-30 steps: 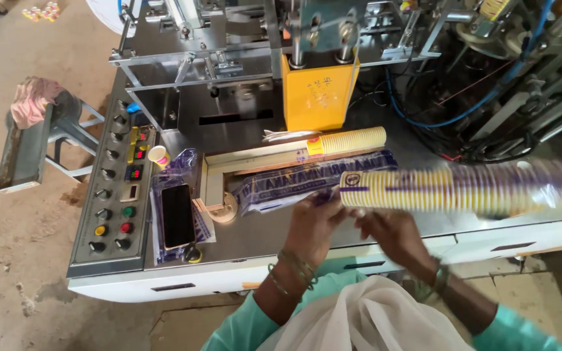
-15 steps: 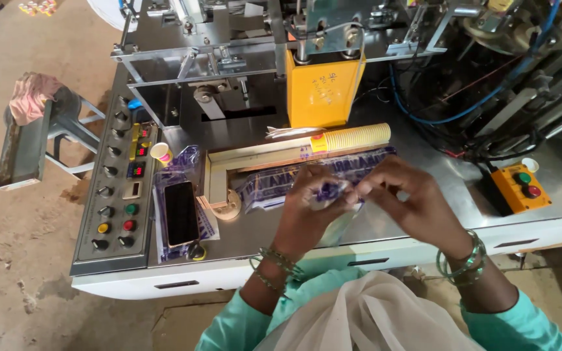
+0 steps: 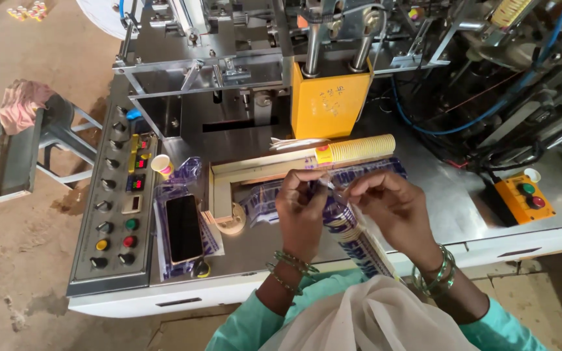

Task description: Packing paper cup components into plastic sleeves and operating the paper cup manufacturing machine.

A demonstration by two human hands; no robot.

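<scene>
My left hand (image 3: pixel 302 211) and my right hand (image 3: pixel 391 205) both pinch the top end of a long clear plastic sleeve (image 3: pixel 352 237) with blue print, which runs down toward my body and holds a stack of paper cups. The fingers of both hands meet at the sleeve's open mouth. Behind my hands a second stack of yellow paper cups (image 3: pixel 356 151) lies on its side on the steel machine table (image 3: pixel 450 195), beside more printed plastic sleeves (image 3: pixel 261 198).
A control panel (image 3: pixel 115 208) with knobs and coloured buttons is at the left. A phone (image 3: pixel 184 227) lies on plastic bags, with a small paper cup (image 3: pixel 162 166) behind it. A yellow machine guard (image 3: pixel 328 104) stands behind; an orange button box (image 3: pixel 523 197) is right.
The long stack of cups I held out to the right has been drawn in toward my body. Both hands have come together at the sleeve's top end.
</scene>
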